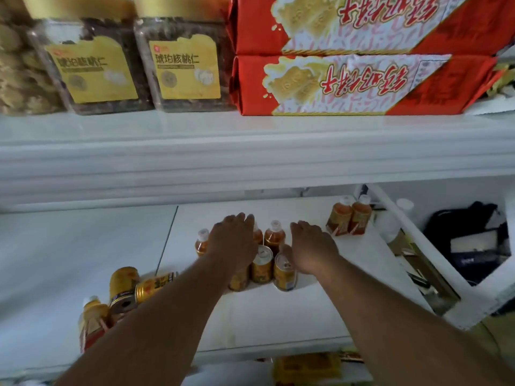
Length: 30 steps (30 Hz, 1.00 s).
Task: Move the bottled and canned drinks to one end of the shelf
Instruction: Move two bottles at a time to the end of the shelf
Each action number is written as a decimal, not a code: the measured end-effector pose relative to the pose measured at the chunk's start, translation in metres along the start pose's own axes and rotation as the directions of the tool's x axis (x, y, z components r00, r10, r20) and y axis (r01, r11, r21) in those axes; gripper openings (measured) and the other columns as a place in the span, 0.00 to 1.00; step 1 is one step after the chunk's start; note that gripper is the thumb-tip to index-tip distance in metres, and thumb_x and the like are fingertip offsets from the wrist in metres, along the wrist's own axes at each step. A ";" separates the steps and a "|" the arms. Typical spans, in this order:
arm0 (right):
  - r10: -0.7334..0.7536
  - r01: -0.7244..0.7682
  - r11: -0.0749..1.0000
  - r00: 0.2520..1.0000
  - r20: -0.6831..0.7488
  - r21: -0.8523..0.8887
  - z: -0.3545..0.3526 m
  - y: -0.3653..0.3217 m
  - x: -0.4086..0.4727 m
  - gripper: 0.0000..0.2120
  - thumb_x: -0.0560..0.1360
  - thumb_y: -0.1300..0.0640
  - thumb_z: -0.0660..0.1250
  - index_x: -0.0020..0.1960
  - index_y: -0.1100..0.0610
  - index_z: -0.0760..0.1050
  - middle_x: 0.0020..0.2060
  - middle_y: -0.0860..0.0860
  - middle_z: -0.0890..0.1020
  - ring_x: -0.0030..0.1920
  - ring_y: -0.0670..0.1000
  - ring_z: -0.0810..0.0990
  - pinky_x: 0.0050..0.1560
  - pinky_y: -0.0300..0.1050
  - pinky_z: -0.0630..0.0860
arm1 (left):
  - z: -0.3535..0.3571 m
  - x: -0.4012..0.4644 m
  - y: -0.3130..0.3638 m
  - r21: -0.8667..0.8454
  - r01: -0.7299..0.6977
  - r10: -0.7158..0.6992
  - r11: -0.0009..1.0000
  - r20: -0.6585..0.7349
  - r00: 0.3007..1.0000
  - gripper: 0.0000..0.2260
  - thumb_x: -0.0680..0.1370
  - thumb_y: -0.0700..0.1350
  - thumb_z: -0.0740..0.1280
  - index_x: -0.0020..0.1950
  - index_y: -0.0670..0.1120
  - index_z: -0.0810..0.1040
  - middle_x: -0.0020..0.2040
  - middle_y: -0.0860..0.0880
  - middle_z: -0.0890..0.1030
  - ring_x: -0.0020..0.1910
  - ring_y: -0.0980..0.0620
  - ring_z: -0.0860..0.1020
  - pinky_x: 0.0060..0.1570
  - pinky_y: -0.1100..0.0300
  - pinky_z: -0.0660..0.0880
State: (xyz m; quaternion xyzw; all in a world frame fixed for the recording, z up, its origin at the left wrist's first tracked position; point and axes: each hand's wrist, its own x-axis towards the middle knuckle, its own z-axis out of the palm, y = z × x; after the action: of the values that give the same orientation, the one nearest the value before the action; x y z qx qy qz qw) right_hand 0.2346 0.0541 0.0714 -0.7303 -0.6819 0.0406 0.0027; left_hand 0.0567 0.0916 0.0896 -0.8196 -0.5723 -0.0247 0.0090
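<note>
Mid-shelf cluster: three upright cans (262, 264) in front, small tea bottles (274, 236) just behind, all on the white lower shelf (278, 316). Left hand (232, 240) lies over the cluster's left side, fingers extended; contact underneath hidden, grip cannot be told. Right hand (312, 246) open, thumb against the rightmost can. Two bottles (348, 217) stand at the shelf's right end. Left front: tipped cans (139, 285), one bottle (92, 319). Upper shelf: jars (139, 65), red boxes (362, 84).
</note>
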 end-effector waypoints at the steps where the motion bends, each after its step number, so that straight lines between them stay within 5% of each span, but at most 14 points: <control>1: 0.013 -0.013 1.000 1.000 0.002 -0.001 0.002 -0.001 0.004 0.28 0.81 0.42 0.58 0.75 0.57 0.63 0.71 0.56 0.70 0.67 0.58 0.72 0.61 0.53 0.72 | 0.002 0.006 -0.004 0.006 -0.014 0.014 1.000 -0.003 1.000 0.27 0.80 0.52 0.59 0.78 0.48 0.58 0.76 0.49 0.65 0.73 0.47 0.64 0.67 0.50 0.65; 7: 0.077 -0.081 0.994 0.996 0.052 0.071 0.010 -0.001 0.026 0.27 0.81 0.44 0.61 0.75 0.56 0.62 0.72 0.54 0.70 0.68 0.58 0.71 0.62 0.52 0.71 | 0.010 0.036 -0.018 -0.002 -0.040 0.040 0.999 0.028 0.999 0.27 0.78 0.57 0.61 0.74 0.48 0.63 0.70 0.49 0.71 0.69 0.46 0.70 0.63 0.51 0.68; 12: 0.056 -0.107 0.942 0.984 0.168 0.318 0.011 -0.003 0.046 0.36 0.79 0.49 0.69 0.80 0.54 0.56 0.77 0.53 0.64 0.74 0.56 0.67 0.69 0.49 0.67 | 0.016 0.058 -0.024 -0.048 -0.046 0.054 0.998 0.181 0.982 0.25 0.75 0.52 0.67 0.71 0.53 0.68 0.68 0.51 0.75 0.65 0.48 0.74 0.61 0.54 0.71; 14: 0.013 -0.095 0.918 0.978 0.211 0.385 0.013 -0.002 0.057 0.31 0.77 0.53 0.71 0.77 0.54 0.64 0.72 0.53 0.72 0.71 0.56 0.72 0.66 0.48 0.70 | 0.019 0.064 -0.025 -0.049 -0.056 0.066 0.997 0.244 0.968 0.23 0.75 0.51 0.68 0.69 0.54 0.70 0.65 0.53 0.77 0.63 0.49 0.76 0.57 0.57 0.72; 18: -0.127 0.038 0.914 0.972 0.198 0.404 0.019 -0.001 0.074 0.09 0.71 0.62 0.70 0.51 0.57 0.80 0.48 0.52 0.84 0.52 0.53 0.83 0.54 0.47 0.79 | 0.024 0.075 -0.025 -0.047 -0.082 0.093 0.996 0.361 0.928 0.16 0.75 0.50 0.68 0.62 0.53 0.73 0.57 0.54 0.78 0.56 0.51 0.77 0.48 0.58 0.71; 23: -0.133 0.022 0.907 0.962 0.238 0.420 0.025 0.001 0.082 0.06 0.71 0.62 0.71 0.48 0.56 0.78 0.45 0.51 0.82 0.48 0.50 0.79 0.48 0.40 0.74 | 0.031 0.085 -0.023 -0.115 -0.050 0.098 0.992 0.460 0.882 0.15 0.78 0.47 0.67 0.64 0.46 0.75 0.61 0.48 0.79 0.50 0.53 0.73 0.48 0.60 0.67; 27: -0.108 -0.021 0.876 0.965 0.240 0.481 0.031 0.003 0.085 0.09 0.70 0.61 0.71 0.50 0.57 0.81 0.47 0.53 0.85 0.49 0.51 0.83 0.51 0.43 0.79 | 0.029 0.086 -0.018 -0.122 -0.118 0.162 0.985 0.474 0.865 0.10 0.80 0.43 0.66 0.61 0.47 0.73 0.48 0.50 0.74 0.45 0.54 0.70 0.30 0.72 0.62; 30: -0.111 -0.012 0.863 0.971 0.213 0.504 0.036 0.006 0.087 0.12 0.68 0.57 0.72 0.51 0.53 0.79 0.47 0.50 0.84 0.50 0.51 0.82 0.49 0.41 0.77 | 0.023 0.083 -0.016 -0.079 -0.176 0.193 0.981 0.431 0.881 0.17 0.78 0.45 0.68 0.65 0.42 0.74 0.53 0.48 0.76 0.47 0.53 0.71 0.31 0.67 0.61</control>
State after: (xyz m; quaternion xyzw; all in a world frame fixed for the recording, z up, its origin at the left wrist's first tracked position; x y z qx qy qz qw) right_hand 0.2441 0.1380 0.0299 -0.6765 -0.6619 0.3026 0.1128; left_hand 0.0710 0.1763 0.0708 -0.8550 -0.4783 0.1500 -0.1326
